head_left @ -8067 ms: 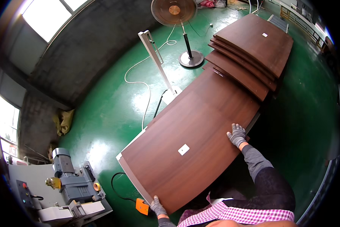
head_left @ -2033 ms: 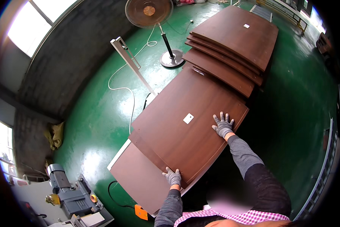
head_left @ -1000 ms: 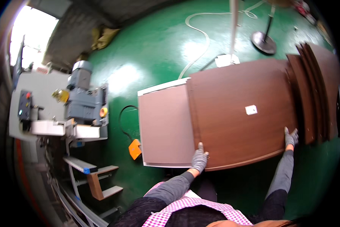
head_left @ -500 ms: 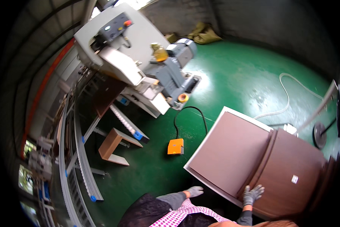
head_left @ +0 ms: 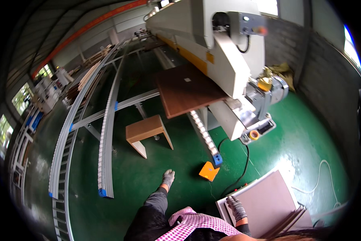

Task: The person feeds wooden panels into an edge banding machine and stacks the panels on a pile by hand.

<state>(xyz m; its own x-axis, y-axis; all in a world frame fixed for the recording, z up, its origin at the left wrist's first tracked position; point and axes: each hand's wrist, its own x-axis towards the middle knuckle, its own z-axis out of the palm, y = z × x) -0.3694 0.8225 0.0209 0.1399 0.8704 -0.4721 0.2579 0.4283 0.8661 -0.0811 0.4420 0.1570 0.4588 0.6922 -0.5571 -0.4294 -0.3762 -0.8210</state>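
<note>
Left hand (head_left: 168, 179) out over the green floor (head_left: 134, 180), fingers extended, grip slack and nothing seen in it. Right hand (head_left: 237, 207) at the left end of the low counter (head_left: 266, 199); palm side hidden, so cannot tell whether that grip has hold of the edge or merely lies there. Brown boards (head_left: 291, 221) at the counter's lower right; a lone brown panel (head_left: 188, 90) lies flat at the big pale machine (head_left: 228, 64), its near left corner reaching past the roller rail (head_left: 202, 132). Possible trouble: tiny red spots (head_left: 244, 185) by the right hand look like buttons, and a stray finger could press one. Weight on the panel's overhanging corner could tilt it; a sideways bump could knock it askew. Black cable (head_left: 246, 160) and orange box (head_left: 209, 172) sit close to the counter, a likely trip for anyone watching the panel instead of the floor. Wooden stool (head_left: 146, 127) low beside the rail, easy to catch with a shin. Hard to make out: boards cut off at the bottom, no count possible; control box (head_left: 248, 24) smeared by blur; the rail's upper end hidden beneath the panel.
</note>
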